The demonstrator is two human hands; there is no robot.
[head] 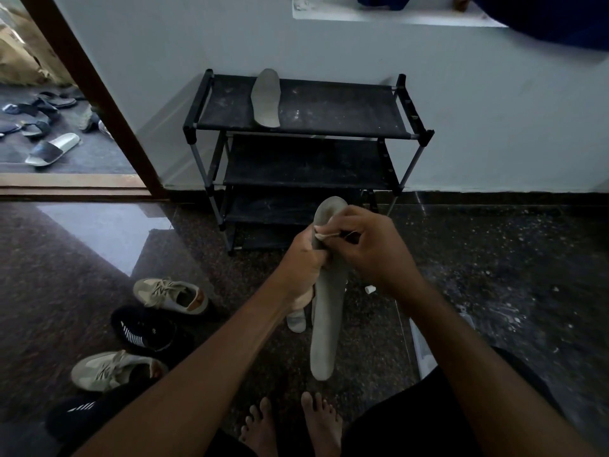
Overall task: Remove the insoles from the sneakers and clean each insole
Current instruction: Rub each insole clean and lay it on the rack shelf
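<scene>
A long grey insole hangs upright in front of me, above the floor. My left hand grips it around its upper middle. My right hand pinches a small pale cloth against the insole near its top. A second grey insole lies on the top shelf of the black shoe rack. Two beige sneakers and two black sneakers sit on the floor at my lower left.
The dusty rack stands against the pale wall. A small grey piece lies on the dark stone floor below my left hand, and a small white cap lies to the right. An open doorway at far left shows scattered sandals. My bare feet are below.
</scene>
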